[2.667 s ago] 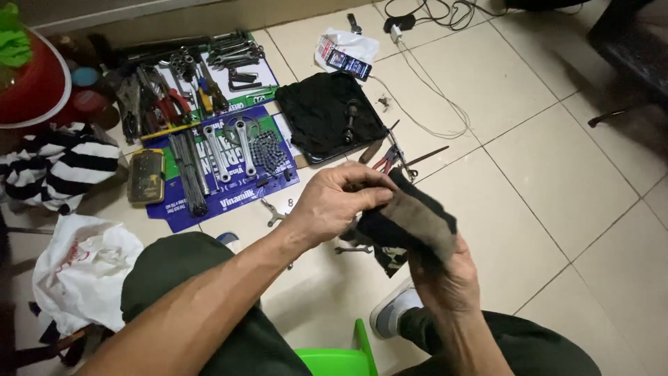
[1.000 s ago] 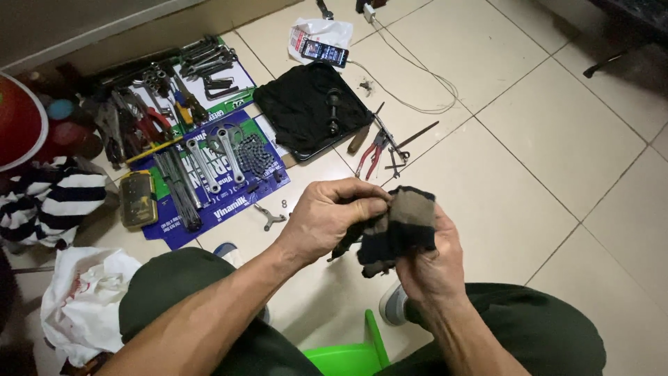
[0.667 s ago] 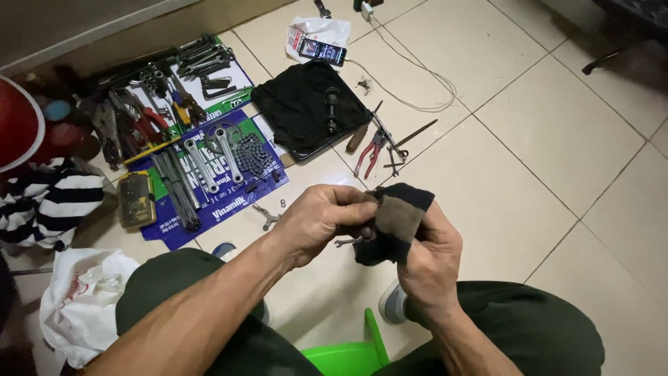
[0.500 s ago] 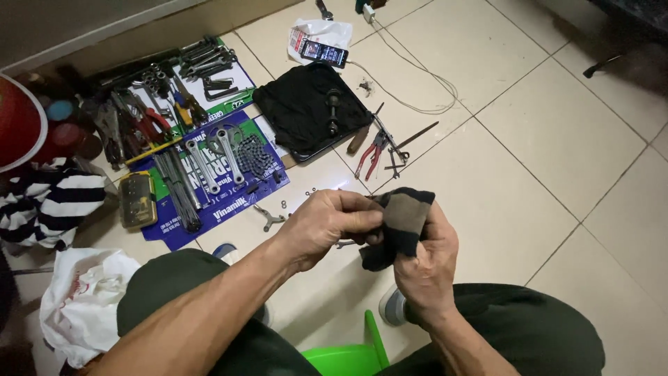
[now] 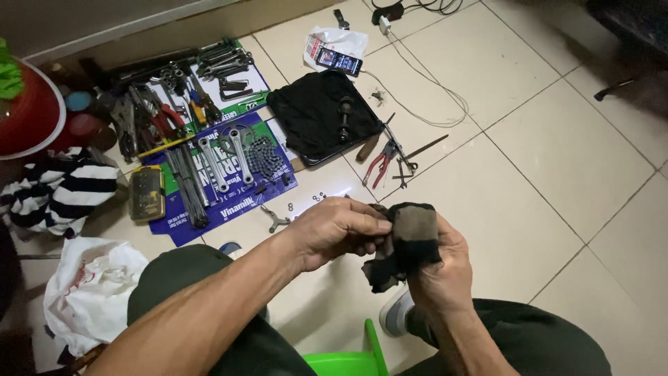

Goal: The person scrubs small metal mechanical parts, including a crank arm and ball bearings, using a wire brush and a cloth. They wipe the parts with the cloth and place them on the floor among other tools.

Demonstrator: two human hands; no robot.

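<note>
Dark brown-black crumpled cloth rag [image 5: 407, 244]: gripped by right hand [image 5: 435, 275] from below, left hand [image 5: 334, 230] pinching its edge; red-handled pliers [image 5: 379, 166] beyond rag, on tiled floor [image 5: 557, 160].

Two hands up front, left hand [image 5: 334, 230] and right hand [image 5: 442, 275], sharing one dark rag [image 5: 403, 244]. One red-handled pliers [image 5: 379, 166], one black cloth [image 5: 321, 115], one phone [image 5: 339, 61], one white plastic bag [image 5: 90, 292] (wrenches too crowded to count).

Bare tile [image 5: 557, 160] right of hands; pliers [image 5: 379, 166], black cloth [image 5: 313, 118], wrenches [image 5: 223, 160] crowd front-left.
</note>
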